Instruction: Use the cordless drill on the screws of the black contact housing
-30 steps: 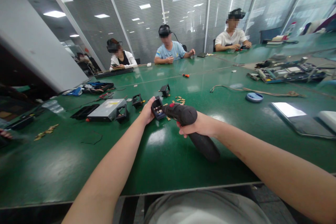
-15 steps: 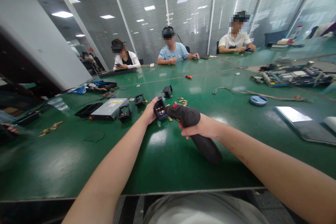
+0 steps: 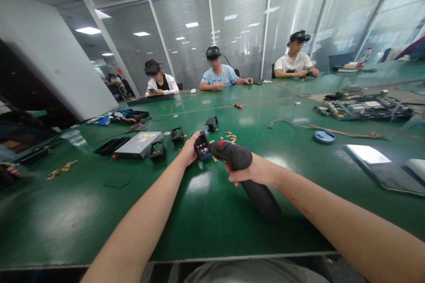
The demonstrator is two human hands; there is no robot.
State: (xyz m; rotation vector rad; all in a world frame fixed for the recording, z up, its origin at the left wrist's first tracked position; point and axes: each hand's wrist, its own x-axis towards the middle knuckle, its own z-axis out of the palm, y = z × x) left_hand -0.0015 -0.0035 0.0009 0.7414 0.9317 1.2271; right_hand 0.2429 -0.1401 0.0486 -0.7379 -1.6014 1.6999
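My left hand [image 3: 190, 149] is closed around a small dark plastic housing [image 3: 203, 146] with metal contacts inside its open face. In my right hand [image 3: 245, 172] is a black cordless screwdriver [image 3: 234, 154] with a red mark on top, its nose pointing left at the housing. Whether the tip touches the housing I cannot tell. Just beyond lie several small brass pieces [image 3: 231, 137] and a black plastic frame [image 3: 211, 123]. Two similar black frames, one nearer [image 3: 157, 150] and one farther [image 3: 177, 134], stand left of my left hand.
A silver drive box [image 3: 139, 145] and a black tray [image 3: 108, 146] lie to the left, with more brass pieces [image 3: 62, 170]. On the right are a blue round lid [image 3: 323, 137], a cable [image 3: 345, 131], circuit boards [image 3: 368, 105] and a tablet [image 3: 381, 168]. Several people sit across the green table.
The view has tipped upward a little, so the scene sits lower in the picture. Both hands keep their hold, with the screwdriver still aimed at the housing.
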